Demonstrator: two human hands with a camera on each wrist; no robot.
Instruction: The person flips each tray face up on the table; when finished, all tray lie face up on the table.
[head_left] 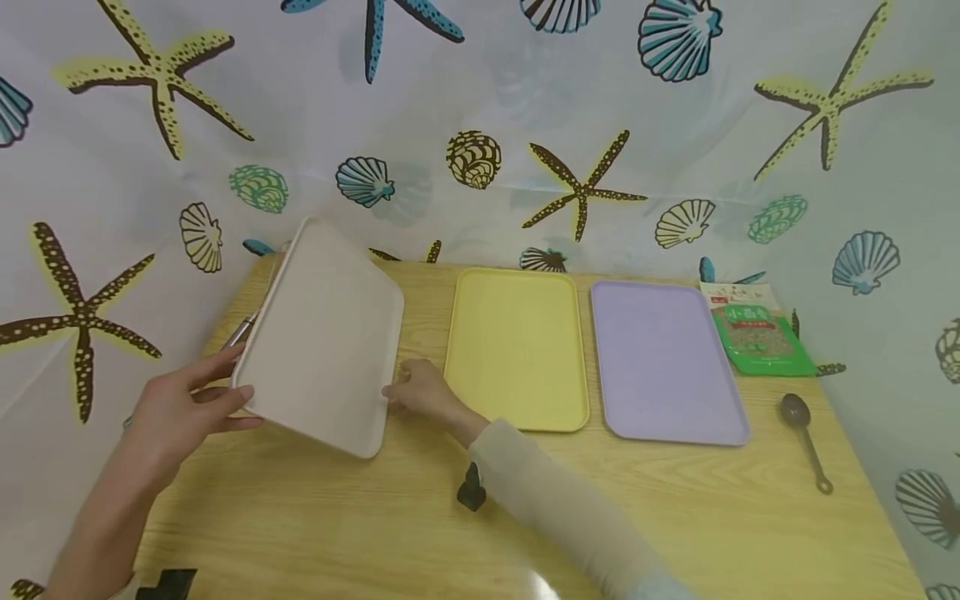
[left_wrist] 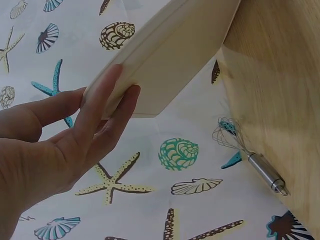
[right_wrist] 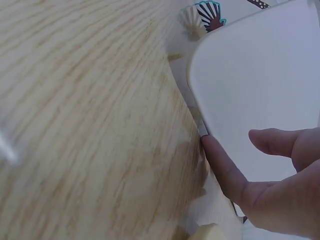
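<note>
A white tray (head_left: pixel 322 342) stands tilted up off the wooden table at the left, its left side raised. My left hand (head_left: pixel 183 404) grips its near left corner, thumb on the inner face and fingers behind; the left wrist view shows these fingers against the tray's underside (left_wrist: pixel 170 65). At the lower right edge, my right hand (head_left: pixel 423 392) holds the rim, with the index finger (right_wrist: pixel 225 170) along the outside and the thumb (right_wrist: pixel 272 141) over the inner face. A wire whisk (left_wrist: pixel 265 170) lies behind the tray, mostly hidden in the head view.
A yellow tray (head_left: pixel 517 350) and a purple tray (head_left: pixel 667 362) lie flat to the right. Beyond them are a green and white food packet (head_left: pixel 757 329) and a dark spoon (head_left: pixel 804 437). A shell-and-starfish patterned cloth (head_left: pixel 465 92) hangs around the table (head_left: pixel 337 517).
</note>
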